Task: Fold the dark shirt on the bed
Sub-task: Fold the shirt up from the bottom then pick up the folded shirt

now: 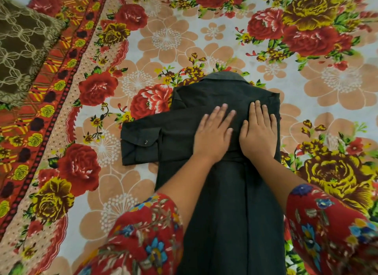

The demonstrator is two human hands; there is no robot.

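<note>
Dark shirt mid-bed, collar twd far edge. Approx half done: sleeve sticks out twd left edge. Left hand & right hand press flat, fingers straight, slightly apart. Lengthwise fold prob. left.

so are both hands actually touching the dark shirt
Touching. The head view shows the left hand and the right hand lying flat, side by side, directly on the dark shirt, with no gap under them.

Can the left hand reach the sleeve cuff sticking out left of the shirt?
Probably yes. The left hand lies flat on the dark shirt, and the sleeve cuff lies on the same side with only sleeve fabric between them. The right hand presses further right, clear of that path.
</note>
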